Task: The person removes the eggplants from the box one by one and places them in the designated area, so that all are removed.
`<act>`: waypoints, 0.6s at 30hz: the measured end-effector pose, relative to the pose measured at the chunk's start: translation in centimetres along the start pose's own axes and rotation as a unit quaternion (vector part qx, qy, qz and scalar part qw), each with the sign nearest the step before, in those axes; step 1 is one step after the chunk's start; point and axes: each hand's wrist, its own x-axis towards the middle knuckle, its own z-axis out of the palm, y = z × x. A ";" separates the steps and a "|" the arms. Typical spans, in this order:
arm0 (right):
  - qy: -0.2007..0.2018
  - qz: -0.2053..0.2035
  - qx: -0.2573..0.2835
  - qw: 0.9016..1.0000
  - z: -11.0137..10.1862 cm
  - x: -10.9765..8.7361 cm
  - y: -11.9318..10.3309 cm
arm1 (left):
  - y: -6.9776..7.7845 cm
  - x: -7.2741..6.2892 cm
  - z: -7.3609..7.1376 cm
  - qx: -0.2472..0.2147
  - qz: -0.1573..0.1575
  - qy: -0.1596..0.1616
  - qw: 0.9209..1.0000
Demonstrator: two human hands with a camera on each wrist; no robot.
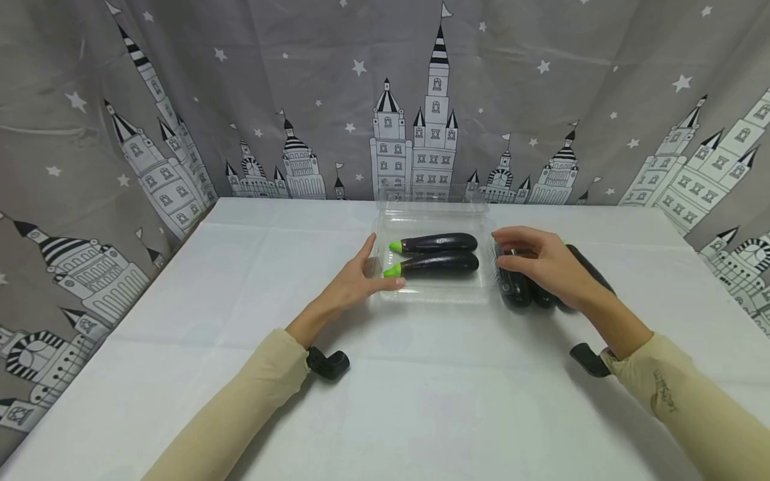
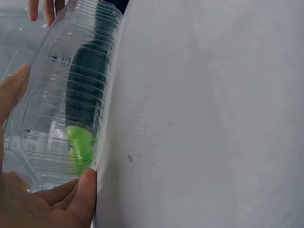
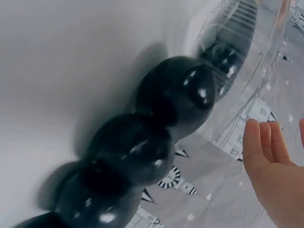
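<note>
A clear plastic container (image 1: 433, 288) with its lid raised at the back holds two dark eggplants (image 1: 438, 242) with bright green stem ends, lying side by side. At its near left corner, my left hand (image 1: 355, 280) grips the wall, thumb along the front rim. The left wrist view shows the fingers against the ribbed plastic (image 2: 57, 95). Just right of the container, my right hand (image 1: 535, 257) hovers with loosely bent fingers and nothing held. Below it lie several more eggplants (image 1: 513, 287) in a row, partly hidden by the hand; their rounded ends (image 3: 178, 95) show close up.
A white cloth (image 1: 415, 394) covers the table. Behind it hangs a grey curtain (image 1: 289, 80) printed with castles and stars. Black wrist devices (image 1: 329, 364) stick out below both sleeves.
</note>
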 end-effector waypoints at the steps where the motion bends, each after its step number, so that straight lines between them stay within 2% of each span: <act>1: -0.003 -0.001 0.000 1.000 0.3 0.2 -0.1 | 0.0 0.0 0.0 0.000 0.000 0.000 1.000; 13: -0.036 -0.028 0.006 0.999 3.5 1.9 -1.0 | 0.1 -0.1 -0.1 -0.003 0.006 -0.001 1.000; 18: -0.037 -0.046 0.005 0.998 4.8 2.8 -0.9 | 0.2 -0.3 0.0 0.005 0.003 0.003 1.000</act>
